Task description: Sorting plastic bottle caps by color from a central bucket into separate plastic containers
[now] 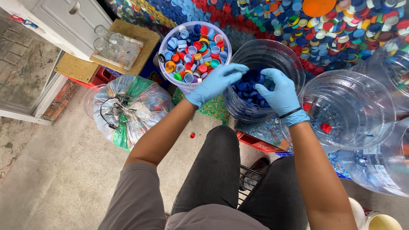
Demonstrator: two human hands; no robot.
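Note:
Both hands wear light blue gloves. My left hand reaches over the rim of a clear plastic jug cut open at the top, fingers stretched toward the dark blue bottle caps inside. Over the same jug, my right hand curls its fingers down among the blue caps; whether it grips any is hidden. Just left of the jug stands a white bucket full of mixed coloured caps.
A big heap of coloured caps fills the back. A second clear jug with a few red caps stands right. A tied plastic sack lies left, beside a wooden board with glass jars. My knees are below.

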